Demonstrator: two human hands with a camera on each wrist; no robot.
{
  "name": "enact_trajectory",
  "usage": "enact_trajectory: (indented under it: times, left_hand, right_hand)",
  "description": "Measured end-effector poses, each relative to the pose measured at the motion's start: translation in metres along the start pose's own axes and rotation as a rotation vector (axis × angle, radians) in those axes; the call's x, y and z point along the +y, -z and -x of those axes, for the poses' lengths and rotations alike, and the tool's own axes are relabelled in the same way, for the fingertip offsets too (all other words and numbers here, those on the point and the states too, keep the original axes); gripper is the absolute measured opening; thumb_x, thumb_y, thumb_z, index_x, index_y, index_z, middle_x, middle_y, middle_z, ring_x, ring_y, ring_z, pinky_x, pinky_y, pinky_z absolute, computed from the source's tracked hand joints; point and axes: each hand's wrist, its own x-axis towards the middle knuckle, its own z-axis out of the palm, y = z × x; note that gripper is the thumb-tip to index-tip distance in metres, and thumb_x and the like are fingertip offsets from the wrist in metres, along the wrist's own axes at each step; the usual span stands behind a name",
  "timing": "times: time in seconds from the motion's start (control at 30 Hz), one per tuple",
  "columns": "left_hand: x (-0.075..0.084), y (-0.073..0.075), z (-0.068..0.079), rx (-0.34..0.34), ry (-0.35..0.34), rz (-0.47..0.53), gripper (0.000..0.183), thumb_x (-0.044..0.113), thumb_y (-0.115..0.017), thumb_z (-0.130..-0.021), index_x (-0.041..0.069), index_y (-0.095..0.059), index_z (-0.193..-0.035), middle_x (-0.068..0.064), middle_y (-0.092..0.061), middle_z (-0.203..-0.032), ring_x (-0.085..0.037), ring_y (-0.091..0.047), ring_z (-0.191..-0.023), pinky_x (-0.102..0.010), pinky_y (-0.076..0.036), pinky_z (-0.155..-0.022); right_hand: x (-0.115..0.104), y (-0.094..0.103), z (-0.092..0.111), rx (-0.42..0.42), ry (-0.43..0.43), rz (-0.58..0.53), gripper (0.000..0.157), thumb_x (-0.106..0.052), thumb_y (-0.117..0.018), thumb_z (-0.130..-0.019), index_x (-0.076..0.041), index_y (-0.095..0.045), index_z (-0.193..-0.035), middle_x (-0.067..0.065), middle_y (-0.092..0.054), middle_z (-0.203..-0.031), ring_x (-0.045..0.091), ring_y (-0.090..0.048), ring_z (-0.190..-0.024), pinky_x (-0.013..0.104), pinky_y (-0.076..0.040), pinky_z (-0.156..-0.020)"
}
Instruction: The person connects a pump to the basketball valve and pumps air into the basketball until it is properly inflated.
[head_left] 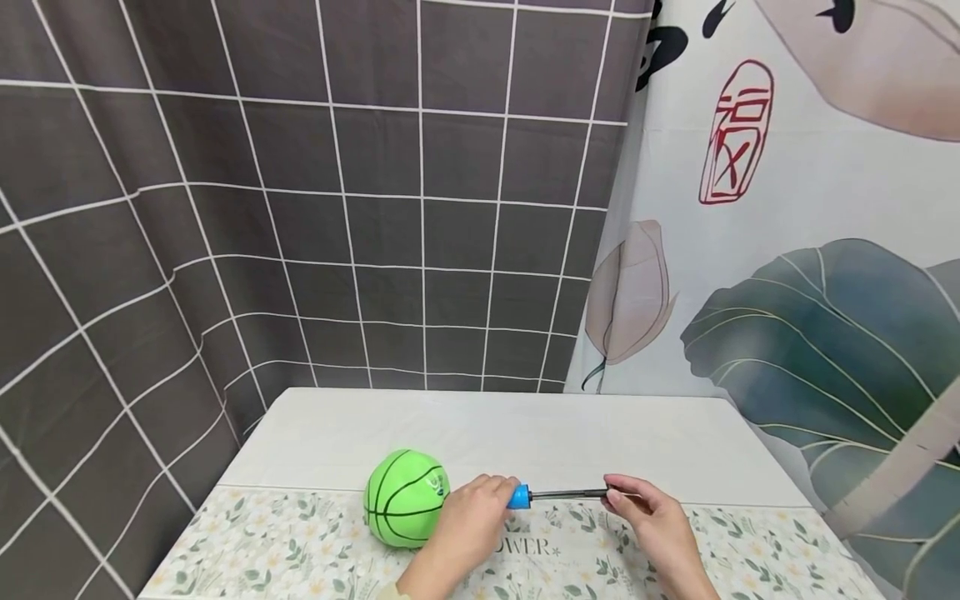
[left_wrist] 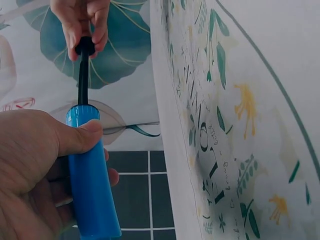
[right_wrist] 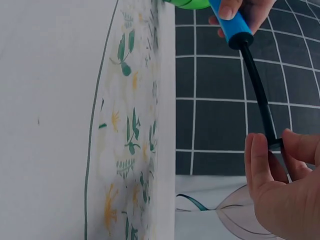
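Observation:
My left hand (head_left: 471, 510) grips the blue barrel of a hand pump (left_wrist: 94, 185), thumb lying along its side in the left wrist view. A black rod (right_wrist: 256, 82) extends well out of the barrel toward the right. At the rod's far end, my right hand (head_left: 654, 518) pinches the small black handle (right_wrist: 275, 144) between thumb and fingers. The pump is held roughly level above the table. A green ball with black basketball lines (head_left: 401, 510) sits just left of my left hand, which covers part of its right side.
The white table (head_left: 480, 429) carries a floral cloth (head_left: 285, 542) with printed lettering along its front part. Behind it hangs a dark curtain with a white grid (head_left: 375, 233). A white curtain with leaf and flower prints (head_left: 675, 175) hangs at the right.

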Motion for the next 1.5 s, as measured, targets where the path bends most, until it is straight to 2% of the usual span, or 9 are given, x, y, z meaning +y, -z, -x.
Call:
enact_trajectory:
  times: [0.13, 0.33, 0.6, 0.77, 0.87, 1.03, 1.2, 1.33, 1.5]
  left_hand:
    - [0.000, 0.000, 0.001, -0.008, 0.006, 0.007, 0.039, 0.019, -0.080, -0.087, 0.010, -0.070, -0.124, 0.000, -0.073, -0.115, -0.014, -0.068, -0.102, -0.026, -0.059, -0.082]
    - [0.000, 0.000, 0.001, -0.013, 0.002, 0.015, 0.039, 0.020, -0.079, -0.087, 0.010, -0.070, -0.124, -0.001, -0.073, -0.116, -0.015, -0.068, -0.103, -0.026, -0.059, -0.084]
    - [0.001, 0.000, -0.001, 0.019, -0.014, -0.032, 0.039, 0.022, -0.080, -0.086, 0.010, -0.071, -0.122, 0.000, -0.073, -0.116, -0.014, -0.068, -0.101, -0.025, -0.059, -0.084]
    - [0.005, -0.002, -0.002, 0.051, -0.037, -0.060, 0.038, 0.025, -0.082, -0.084, 0.011, -0.072, -0.119, 0.002, -0.074, -0.111, -0.013, -0.068, -0.095, -0.025, -0.059, -0.078]
    - [0.006, -0.003, -0.001, 0.041, -0.038, -0.054, 0.039, 0.027, -0.081, -0.085, 0.012, -0.072, -0.119, 0.003, -0.074, -0.110, -0.013, -0.068, -0.093, -0.025, -0.059, -0.075]
    - [0.005, -0.003, 0.000, -0.002, -0.017, -0.016, 0.040, 0.026, -0.080, -0.086, 0.014, -0.071, -0.123, 0.004, -0.073, -0.113, -0.012, -0.067, -0.096, -0.025, -0.058, -0.079]
    - [0.000, -0.002, 0.000, 0.001, 0.000, -0.028, 0.040, 0.023, -0.080, -0.086, 0.012, -0.070, -0.123, 0.002, -0.073, -0.115, -0.013, -0.067, -0.099, -0.024, -0.058, -0.082]
    - [-0.003, -0.001, 0.000, 0.029, -0.006, -0.019, 0.038, 0.021, -0.080, -0.086, 0.011, -0.071, -0.122, 0.002, -0.073, -0.113, -0.013, -0.067, -0.098, -0.024, -0.059, -0.079]
    - [-0.003, -0.001, 0.001, 0.022, -0.015, 0.000, 0.040, 0.019, -0.080, -0.086, 0.011, -0.070, -0.123, 0.001, -0.073, -0.114, -0.014, -0.067, -0.099, -0.025, -0.059, -0.080]
  right_hand:
    - [0.000, 0.001, 0.001, -0.014, -0.002, -0.010, 0.039, -0.022, -0.069, -0.098, -0.003, -0.065, -0.131, 0.009, -0.072, -0.117, 0.028, -0.072, -0.105, 0.048, -0.055, -0.098]
    - [-0.002, -0.006, 0.003, 0.037, 0.001, -0.001, 0.040, -0.022, -0.069, -0.097, -0.002, -0.065, -0.132, 0.011, -0.072, -0.118, 0.026, -0.073, -0.104, 0.044, -0.056, -0.097]
    - [-0.008, -0.040, 0.013, 0.127, 0.035, 0.045, 0.030, -0.018, -0.068, -0.098, -0.008, -0.069, -0.126, 0.007, -0.075, -0.109, 0.020, -0.073, -0.096, 0.033, -0.058, -0.085]
    - [-0.011, -0.066, 0.021, 0.061, 0.106, 0.032, 0.025, -0.015, -0.072, -0.094, -0.008, -0.073, -0.118, 0.005, -0.075, -0.104, 0.016, -0.071, -0.090, 0.021, -0.055, -0.073]
    - [-0.011, -0.072, 0.022, -0.005, 0.132, -0.004, 0.026, -0.015, -0.073, -0.093, -0.006, -0.073, -0.118, 0.006, -0.074, -0.105, 0.015, -0.070, -0.091, 0.021, -0.056, -0.075]
    - [-0.008, -0.064, 0.019, -0.043, 0.106, -0.038, 0.028, -0.014, -0.072, -0.094, -0.004, -0.072, -0.120, 0.008, -0.073, -0.109, 0.019, -0.072, -0.093, 0.028, -0.059, -0.084]
    - [-0.007, -0.037, 0.011, 0.017, 0.040, -0.012, 0.032, -0.017, -0.069, -0.096, -0.007, -0.068, -0.126, 0.007, -0.073, -0.114, 0.021, -0.072, -0.099, 0.043, -0.056, -0.096]
    - [-0.008, -0.014, 0.006, 0.037, 0.017, -0.007, 0.038, -0.016, -0.065, -0.099, -0.002, -0.062, -0.134, 0.014, -0.069, -0.122, 0.023, -0.072, -0.102, 0.040, -0.057, -0.096]
    - [-0.006, -0.005, 0.004, 0.019, -0.017, 0.002, 0.045, -0.020, -0.065, -0.100, -0.001, -0.057, -0.140, 0.022, -0.062, -0.133, 0.027, -0.072, -0.107, 0.046, -0.054, -0.099]
